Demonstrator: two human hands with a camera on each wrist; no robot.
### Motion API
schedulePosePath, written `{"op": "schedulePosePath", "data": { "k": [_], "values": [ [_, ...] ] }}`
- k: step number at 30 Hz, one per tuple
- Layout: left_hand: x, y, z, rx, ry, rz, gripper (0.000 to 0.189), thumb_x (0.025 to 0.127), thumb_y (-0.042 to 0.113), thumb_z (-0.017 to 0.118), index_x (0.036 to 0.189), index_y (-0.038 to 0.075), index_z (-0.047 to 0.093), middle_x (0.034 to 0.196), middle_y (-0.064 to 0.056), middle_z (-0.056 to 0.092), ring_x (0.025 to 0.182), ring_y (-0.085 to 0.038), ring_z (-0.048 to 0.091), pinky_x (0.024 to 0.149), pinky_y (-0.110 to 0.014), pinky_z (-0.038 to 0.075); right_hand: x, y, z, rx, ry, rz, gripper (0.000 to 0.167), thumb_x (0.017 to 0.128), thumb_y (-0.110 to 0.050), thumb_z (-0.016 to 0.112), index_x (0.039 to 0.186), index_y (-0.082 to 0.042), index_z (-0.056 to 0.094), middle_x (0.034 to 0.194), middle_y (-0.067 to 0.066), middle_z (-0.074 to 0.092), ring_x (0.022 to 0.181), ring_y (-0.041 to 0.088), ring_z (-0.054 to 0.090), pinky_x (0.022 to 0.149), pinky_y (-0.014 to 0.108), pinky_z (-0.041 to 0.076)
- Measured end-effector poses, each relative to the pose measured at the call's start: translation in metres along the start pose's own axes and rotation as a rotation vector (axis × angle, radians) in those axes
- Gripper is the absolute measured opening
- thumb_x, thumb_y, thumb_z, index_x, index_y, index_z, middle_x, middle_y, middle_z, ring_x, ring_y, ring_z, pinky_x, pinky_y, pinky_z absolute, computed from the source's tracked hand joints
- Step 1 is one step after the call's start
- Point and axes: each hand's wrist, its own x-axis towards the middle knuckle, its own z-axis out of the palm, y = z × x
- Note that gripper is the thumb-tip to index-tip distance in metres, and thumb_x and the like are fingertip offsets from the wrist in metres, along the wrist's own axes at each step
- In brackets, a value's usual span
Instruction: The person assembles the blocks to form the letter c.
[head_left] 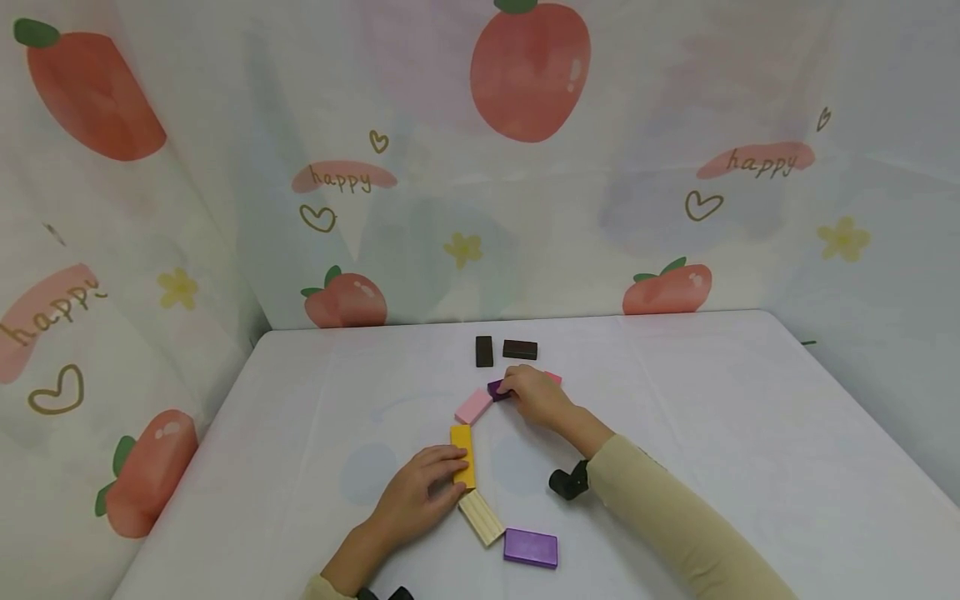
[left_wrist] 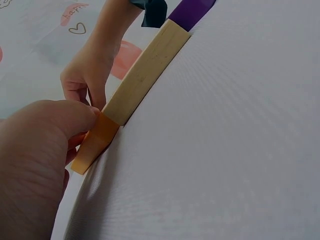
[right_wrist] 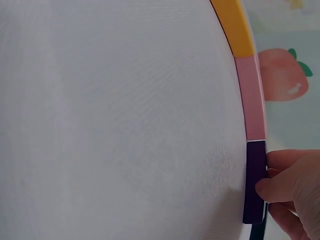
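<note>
A curved row of flat blocks lies on the white table. My left hand [head_left: 422, 493] holds the yellow block [head_left: 461, 435] at its sides, thumb at the near end and fingertips across it. At the far end of the row, my right hand [head_left: 536, 395] pinches a dark purple block [right_wrist: 254, 175] between thumb and fingers. Between these two sits a pink block [head_left: 474, 407], its ends close against both. Nearer me, a pale wooden block [head_left: 482, 518] meets the yellow one, followed by a bright purple block [head_left: 531, 547].
Two black blocks, one upright in the view [head_left: 484, 352] and one sideways [head_left: 520, 349], lie near the table's back edge. A red-pink block [head_left: 553, 378] shows partly behind my right hand. A fruit-printed cloth [head_left: 540, 233] hangs behind the table.
</note>
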Motion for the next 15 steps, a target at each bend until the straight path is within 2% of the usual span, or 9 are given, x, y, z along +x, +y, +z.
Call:
{"op": "schedulePosePath", "data": {
  "k": [6, 15],
  "values": [
    [0.0001, 0.0005, -0.0006, -0.004, -0.005, -0.005, 0.027, 0.081, 0.021, 0.071, 0.107, 0.012, 0.068, 0.118, 0.005, 0.059, 0.115, -0.011, 0.048, 0.097, -0.031, 0.041, -0.0011, 0.0004, -0.0002, -0.002, 0.028, -0.036, 0.015, 0.08, 0.007, 0.064, 0.088, -0.003, 0.072, 0.082, 0.004, 0.062, 0.08, 0.02, 0.057, 0.078, 0.031, 0.052],
    [0.0001, 0.0005, -0.0007, -0.002, -0.01, -0.011, 0.028, 0.081, 0.021, 0.07, 0.107, 0.012, 0.068, 0.119, 0.006, 0.058, 0.115, -0.011, 0.048, 0.097, -0.031, 0.04, -0.0005, -0.001, -0.001, 0.009, 0.0, -0.003, 0.015, 0.081, 0.005, 0.064, 0.09, -0.004, 0.072, 0.085, 0.004, 0.062, 0.082, 0.02, 0.057, 0.08, 0.03, 0.051]
  ]
}}
